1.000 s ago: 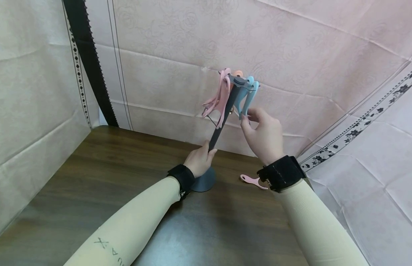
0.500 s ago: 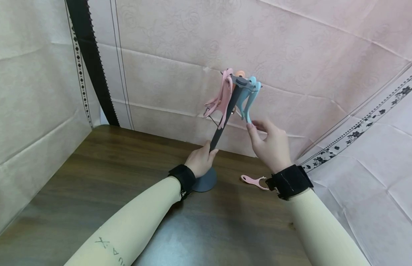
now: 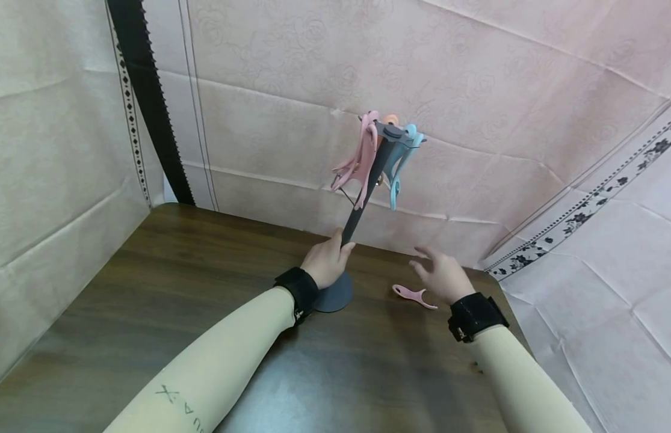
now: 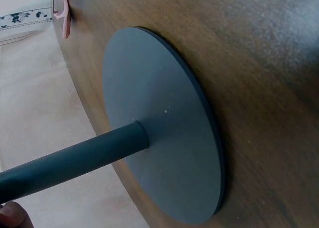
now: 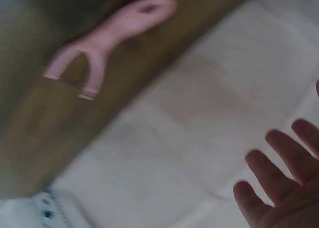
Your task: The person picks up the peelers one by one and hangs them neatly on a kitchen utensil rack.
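My left hand [image 3: 324, 263] grips the dark grey pole of a stand [image 3: 359, 221], whose round base [image 4: 164, 118] rests on the table. From the stand's top hang pink peelers [image 3: 362, 159] on the left, an orange one [image 3: 390, 119] behind, and blue peelers [image 3: 397, 168] on the right. A single pink Y-shaped peeler [image 5: 124, 26] lies on the table in the right wrist view. Just beyond it, my right hand [image 3: 442, 276] hovers with its fingers spread, holding nothing and apart from the peeler.
The brown wooden table [image 3: 205, 288] ends at a pale patterned cloth backdrop [image 3: 270, 144]. More cloth with a floral border [image 3: 579, 210] hangs on the right. A small dark speck lies beside the right forearm.
My right hand has let go of a hanging blue peeler and come down toward the table near the pink peeler. The blue peeler has swung left. The left hand stays on the pole.
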A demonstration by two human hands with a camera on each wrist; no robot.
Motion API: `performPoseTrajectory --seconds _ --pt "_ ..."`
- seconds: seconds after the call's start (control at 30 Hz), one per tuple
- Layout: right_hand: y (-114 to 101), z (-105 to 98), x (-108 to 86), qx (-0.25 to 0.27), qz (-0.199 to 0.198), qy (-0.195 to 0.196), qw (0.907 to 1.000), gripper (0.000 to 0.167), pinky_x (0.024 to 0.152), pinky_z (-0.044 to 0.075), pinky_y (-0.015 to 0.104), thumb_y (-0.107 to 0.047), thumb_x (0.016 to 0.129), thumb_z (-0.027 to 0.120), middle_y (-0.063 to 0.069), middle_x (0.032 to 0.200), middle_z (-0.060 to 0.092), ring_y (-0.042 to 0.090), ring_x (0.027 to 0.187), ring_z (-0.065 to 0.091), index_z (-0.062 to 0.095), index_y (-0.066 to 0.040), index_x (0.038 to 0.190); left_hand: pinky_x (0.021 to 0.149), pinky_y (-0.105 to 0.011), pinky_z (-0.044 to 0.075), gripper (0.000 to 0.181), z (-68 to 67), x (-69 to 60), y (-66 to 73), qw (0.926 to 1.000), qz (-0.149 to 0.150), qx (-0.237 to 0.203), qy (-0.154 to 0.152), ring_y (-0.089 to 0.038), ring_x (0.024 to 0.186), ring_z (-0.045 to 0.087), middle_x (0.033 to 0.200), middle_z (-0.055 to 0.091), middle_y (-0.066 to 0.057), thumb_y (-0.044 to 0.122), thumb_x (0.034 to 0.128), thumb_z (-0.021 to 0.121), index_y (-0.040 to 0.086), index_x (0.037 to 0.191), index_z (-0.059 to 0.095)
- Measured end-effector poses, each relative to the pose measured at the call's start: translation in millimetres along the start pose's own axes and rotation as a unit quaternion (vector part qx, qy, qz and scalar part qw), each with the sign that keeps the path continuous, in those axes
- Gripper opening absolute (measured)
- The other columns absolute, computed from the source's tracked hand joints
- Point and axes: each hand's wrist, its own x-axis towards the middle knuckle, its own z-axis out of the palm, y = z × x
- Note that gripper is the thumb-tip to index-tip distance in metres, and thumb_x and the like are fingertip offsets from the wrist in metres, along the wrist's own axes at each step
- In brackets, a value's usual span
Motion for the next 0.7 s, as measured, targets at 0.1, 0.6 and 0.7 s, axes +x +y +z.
performPoseTrajectory --seconds 0.1,0.6,0.7 --pt "22.4 21.7 -2.0 -0.018 0.017 -0.067 0.9974 0.052 0.091 0.044 0.052 -0.030 0.097 0.059 0.022 0.129 0.057 0.035 0.107 0.061 0.045 -0.008 0.142 0.049 -0.029 0.041 0.035 -0.4 0.2 -0.3 1.0000 0.000 0.000 0.000 -0.016 0.053 0.050 0.071 0.050 -0.002 0.038 0.1055 0.034 0.006 0.116 0.042" --pt "48.8 73.0 -2.4 -0.082 0.028 -0.122 0.9887 0.035 0.093 0.043 0.052 -0.018 0.096 0.061 0.019 0.120 0.063 0.037 0.113 0.058 0.059 -0.003 0.127 0.050 -0.029 0.039 0.031 -1.0 -1.3 0.7 0.9998 -0.013 -0.010 -0.006 -0.017 0.053 0.050 0.071 0.049 -0.002 0.038 0.1055 0.035 0.009 0.113 0.042" --pt "49.6 75.6 -1.1 -0.093 0.022 -0.116 0.9887 0.031 0.091 0.044 0.052 -0.018 0.096 0.062 0.018 0.117 0.064 0.036 0.110 0.059 0.061 -0.004 0.124 0.049 -0.029 0.039 0.031 -1.3 -1.5 1.2 0.9998 -0.014 -0.013 -0.007 -0.017 0.053 0.050 0.071 0.049 -0.003 0.038 0.1056 0.035 0.009 0.113 0.041"
